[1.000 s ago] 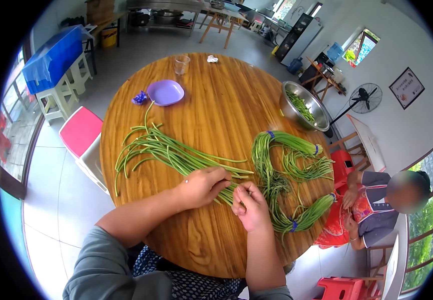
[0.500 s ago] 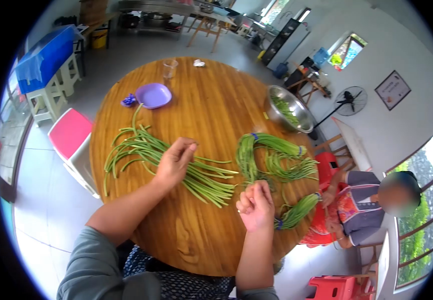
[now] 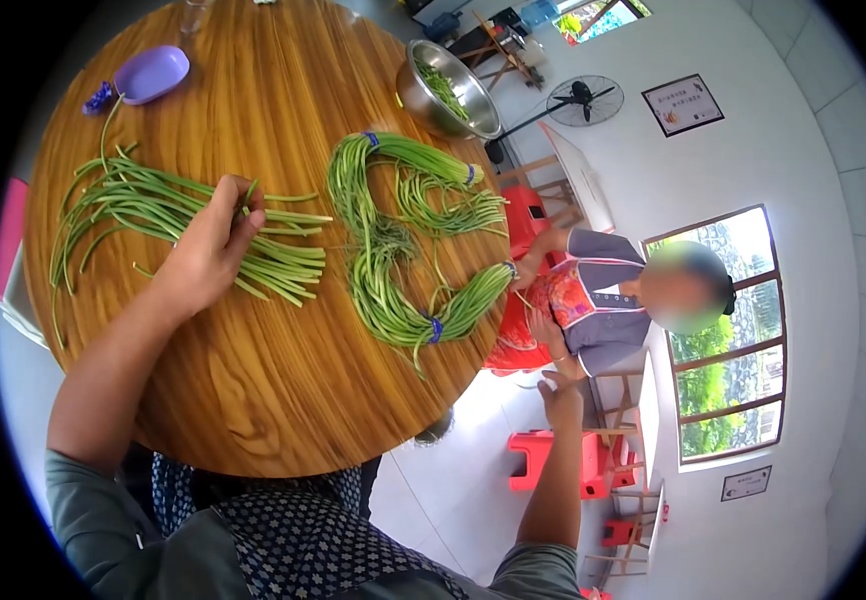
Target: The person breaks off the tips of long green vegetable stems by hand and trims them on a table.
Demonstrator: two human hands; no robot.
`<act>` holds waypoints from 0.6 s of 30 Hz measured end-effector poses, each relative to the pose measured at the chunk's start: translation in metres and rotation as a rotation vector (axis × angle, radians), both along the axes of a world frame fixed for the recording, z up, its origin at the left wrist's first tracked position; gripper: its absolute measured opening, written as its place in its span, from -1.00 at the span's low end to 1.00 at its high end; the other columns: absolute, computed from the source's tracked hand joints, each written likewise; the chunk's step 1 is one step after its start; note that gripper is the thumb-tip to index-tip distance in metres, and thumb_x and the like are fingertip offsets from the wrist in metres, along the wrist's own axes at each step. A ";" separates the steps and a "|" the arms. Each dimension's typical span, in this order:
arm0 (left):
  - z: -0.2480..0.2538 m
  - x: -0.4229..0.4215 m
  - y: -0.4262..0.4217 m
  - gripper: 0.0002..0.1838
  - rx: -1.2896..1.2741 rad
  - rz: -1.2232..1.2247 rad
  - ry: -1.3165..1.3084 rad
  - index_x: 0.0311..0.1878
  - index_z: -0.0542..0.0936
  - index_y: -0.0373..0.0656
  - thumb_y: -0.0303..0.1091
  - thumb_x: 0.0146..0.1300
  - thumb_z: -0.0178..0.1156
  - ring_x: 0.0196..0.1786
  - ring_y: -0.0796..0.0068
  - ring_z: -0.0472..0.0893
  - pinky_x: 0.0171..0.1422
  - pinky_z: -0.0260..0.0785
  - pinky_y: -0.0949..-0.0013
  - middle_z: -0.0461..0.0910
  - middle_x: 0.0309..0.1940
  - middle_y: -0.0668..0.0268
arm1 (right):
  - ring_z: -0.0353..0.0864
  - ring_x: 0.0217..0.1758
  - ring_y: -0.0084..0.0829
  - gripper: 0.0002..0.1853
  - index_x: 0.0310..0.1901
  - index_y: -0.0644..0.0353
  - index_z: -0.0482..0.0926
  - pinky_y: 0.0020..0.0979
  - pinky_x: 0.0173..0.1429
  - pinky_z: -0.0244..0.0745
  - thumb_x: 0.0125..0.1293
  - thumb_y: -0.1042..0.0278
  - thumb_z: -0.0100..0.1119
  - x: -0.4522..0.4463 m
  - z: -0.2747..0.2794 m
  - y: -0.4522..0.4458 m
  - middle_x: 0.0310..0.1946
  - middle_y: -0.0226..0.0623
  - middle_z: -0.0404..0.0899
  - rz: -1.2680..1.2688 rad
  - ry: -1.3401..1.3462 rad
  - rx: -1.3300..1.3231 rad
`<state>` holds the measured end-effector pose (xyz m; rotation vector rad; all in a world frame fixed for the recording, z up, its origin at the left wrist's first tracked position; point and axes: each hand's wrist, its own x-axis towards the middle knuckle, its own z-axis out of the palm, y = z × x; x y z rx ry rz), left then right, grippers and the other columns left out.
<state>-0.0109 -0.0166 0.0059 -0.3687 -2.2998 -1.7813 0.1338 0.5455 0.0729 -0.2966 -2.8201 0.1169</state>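
Note:
Loose green garlic scapes (image 3: 123,205) lie spread across the left of the round wooden table. Above their middle, my left hand (image 3: 211,248) is closed, a short green bit of scape showing between thumb and fingers. My right hand (image 3: 560,403) is stretched past the table's right edge, over the floor, with its fingers apart and nothing visible in it. Bundled scapes with blue ties (image 3: 393,300) lie on the table's right side, beside a looser bunch (image 3: 438,205).
A steel bowl (image 3: 421,105) with cut green pieces stands at the far right edge. A purple dish (image 3: 153,74) and crumpled blue ties (image 3: 98,98) lie far left. Another person (image 3: 603,290) is at the table's right, a hand near a bundle. Red stools (image 3: 553,460) stand beyond.
My view has swung right. My right hand has left the bundles, opened and reached out past the table's edge. My left hand stays over the loose scapes.

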 end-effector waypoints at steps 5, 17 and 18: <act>-0.008 -0.003 0.002 -0.71 -0.227 -0.008 0.280 0.19 0.37 -0.29 -0.42 0.48 0.05 -0.18 0.26 0.56 -0.02 0.39 0.31 0.53 -0.20 0.10 | 0.69 -0.10 -0.03 -0.70 -0.01 0.15 0.65 -0.18 -0.02 0.51 0.39 0.17 0.10 0.000 -0.013 0.017 -0.15 0.02 0.68 -0.174 -0.027 -0.020; 0.003 0.014 0.007 -0.80 -0.202 -0.263 0.072 0.01 0.56 -0.24 -0.36 0.45 0.09 -0.21 0.18 0.64 -0.10 0.47 0.22 0.60 -0.31 0.06 | 0.15 -0.60 -0.73 -0.75 0.02 0.22 0.50 -0.64 -0.56 0.06 0.51 0.23 0.05 -0.090 0.001 -0.254 -0.57 -0.57 0.23 0.381 -0.020 -1.450; 0.005 0.016 0.007 -0.81 -0.168 -0.317 0.046 -0.01 0.56 -0.25 -0.36 0.45 0.08 -0.25 0.17 0.64 -0.13 0.48 0.22 0.60 -0.34 0.07 | 0.20 -0.57 -0.74 -0.69 0.06 0.18 0.51 -0.67 -0.54 0.08 0.44 0.17 0.18 -0.098 -0.004 -0.281 -0.52 -0.56 0.33 0.467 -0.141 -1.467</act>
